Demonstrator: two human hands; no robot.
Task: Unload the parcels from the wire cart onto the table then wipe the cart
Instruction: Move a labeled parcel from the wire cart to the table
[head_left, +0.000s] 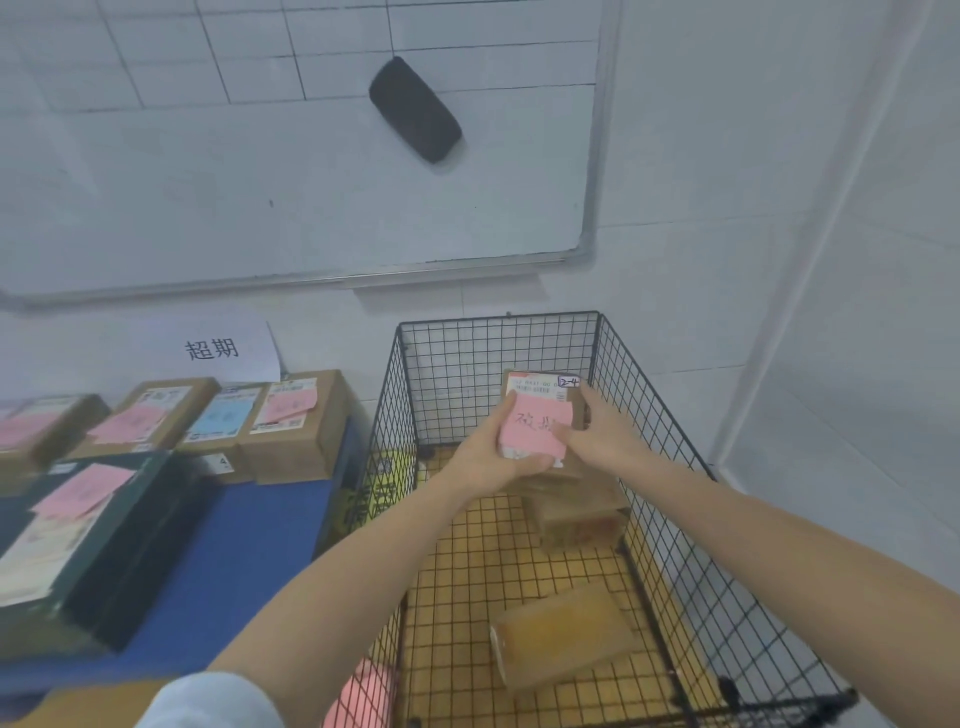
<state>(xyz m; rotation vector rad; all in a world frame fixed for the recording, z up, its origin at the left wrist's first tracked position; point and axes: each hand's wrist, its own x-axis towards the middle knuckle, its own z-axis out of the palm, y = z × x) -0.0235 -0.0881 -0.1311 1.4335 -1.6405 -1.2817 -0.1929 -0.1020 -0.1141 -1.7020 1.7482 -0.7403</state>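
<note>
Sleeve (208, 699) closest to us, both forearms stretched out over the wire cart (467, 353). Our left hand (493, 460) cups the near end of a small parcel (537, 415) with a pink note on top, and our right hand (605, 441) clamps the opposite side. That's a two-handed grip, we reckon to keep it level over the mesh wall. Whether it's clear of the brown boxes (576, 514) beneath, we can't tell. A flat parcel (561, 634) lies on the cart floor. Labelled boxes (296, 426) line the blue table (249, 545) to our left, so unloading looks partway done, with wiping not yet begun.
</note>
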